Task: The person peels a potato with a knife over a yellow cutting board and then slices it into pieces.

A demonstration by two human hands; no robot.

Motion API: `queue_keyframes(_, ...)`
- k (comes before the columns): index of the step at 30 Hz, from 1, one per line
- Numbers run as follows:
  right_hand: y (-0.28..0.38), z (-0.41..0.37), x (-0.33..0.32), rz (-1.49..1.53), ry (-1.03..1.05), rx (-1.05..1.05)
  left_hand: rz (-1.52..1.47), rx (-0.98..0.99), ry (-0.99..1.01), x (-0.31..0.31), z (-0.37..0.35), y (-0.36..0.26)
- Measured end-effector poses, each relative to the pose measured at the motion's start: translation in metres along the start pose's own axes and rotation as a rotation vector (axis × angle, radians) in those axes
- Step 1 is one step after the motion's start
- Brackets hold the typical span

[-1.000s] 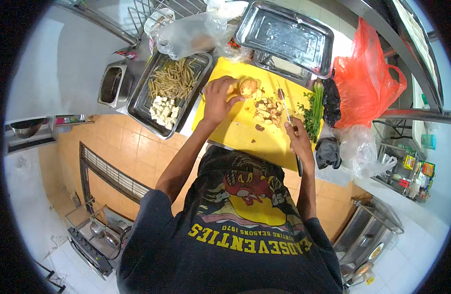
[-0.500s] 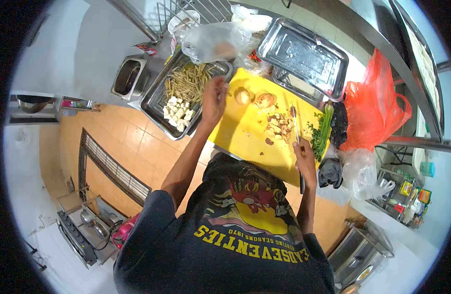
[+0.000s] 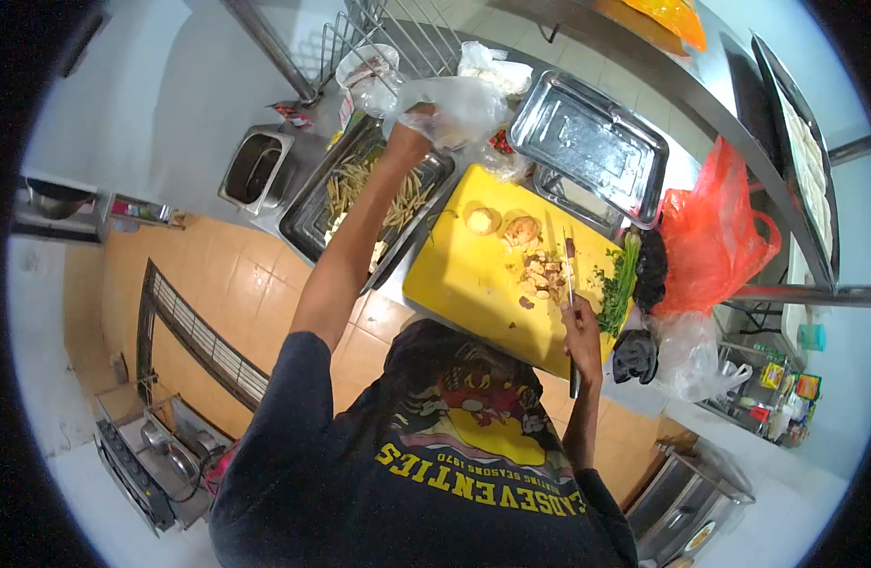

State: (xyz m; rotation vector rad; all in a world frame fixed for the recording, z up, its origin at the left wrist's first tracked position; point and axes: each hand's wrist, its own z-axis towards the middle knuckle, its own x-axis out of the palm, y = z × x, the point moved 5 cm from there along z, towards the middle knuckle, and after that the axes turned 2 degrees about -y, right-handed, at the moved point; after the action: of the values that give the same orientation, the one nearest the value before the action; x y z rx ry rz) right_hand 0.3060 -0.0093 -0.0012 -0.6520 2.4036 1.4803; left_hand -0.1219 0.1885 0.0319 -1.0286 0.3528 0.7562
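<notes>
My left hand [image 3: 414, 135] reaches to the clear plastic bag [image 3: 459, 106] behind the metal tray [image 3: 298, 225]; its fingers are hidden by the plastic. Under that forearm the tray holds cut green beans [image 3: 407, 201] and white cubes [image 3: 377, 254], partly covered. My right hand [image 3: 581, 333] is closed round the handle of a knife [image 3: 570, 270], its blade over the yellow cutting board [image 3: 454, 275]. Chopped brown and pale pieces [image 3: 543, 275] lie beside the blade, with a round pale piece [image 3: 483, 220] and a reddish one [image 3: 522, 230] farther back. Green herbs [image 3: 615, 293] rest on the right edge.
An upturned-looking metal tray [image 3: 592, 137] stands behind the board. Red [image 3: 719, 237] and clear [image 3: 686, 355] plastic bags sit at the right, near a black bag [image 3: 635, 356]. A deep metal container [image 3: 256, 168] is at the left, and a metal shelf rail crosses the upper right.
My left hand has moved up and away from the board's left edge to the clear plastic bag. The knife remains in my right hand, and the view has shifted slightly.
</notes>
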Motion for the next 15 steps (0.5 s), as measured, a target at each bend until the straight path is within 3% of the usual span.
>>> queue_keyframes(2, 0.001, -0.005, 0.005, 0.029, -0.009, 0.038, -0.161, -0.082, 0.037, 0.023, 0.006, 0.029)
queue_keyframes(3, 0.003, -0.007, 0.008, 0.050, -0.058, 0.006, 0.016, 0.138, -0.008, 0.047, 0.009, 0.064)
queue_keyframes(4, 0.006, -0.010, 0.011, 0.070, -0.107, -0.025, 0.190, 0.359, -0.056, 0.044, 0.014, 0.044)
queue_keyframes(6, 0.013, -0.019, 0.015, 0.103, -0.132, -0.013, 0.204, 0.369, 0.049, 0.024, 0.025, 0.028)
queue_keyframes(8, 0.015, -0.024, 0.019, 0.137, -0.157, -0.003, -0.022, 0.237, 0.378, 0.026, 0.038, 0.022)
queue_keyframes(9, 0.013, -0.026, 0.021, 0.142, -0.180, 0.022, -0.042, 0.230, 0.423, 0.031, 0.042, 0.022)
queue_keyframes(15, 0.015, -0.037, 0.034, 0.141, -0.234, 0.040, 0.066, 0.314, 0.406, 0.035, 0.046, 0.020)
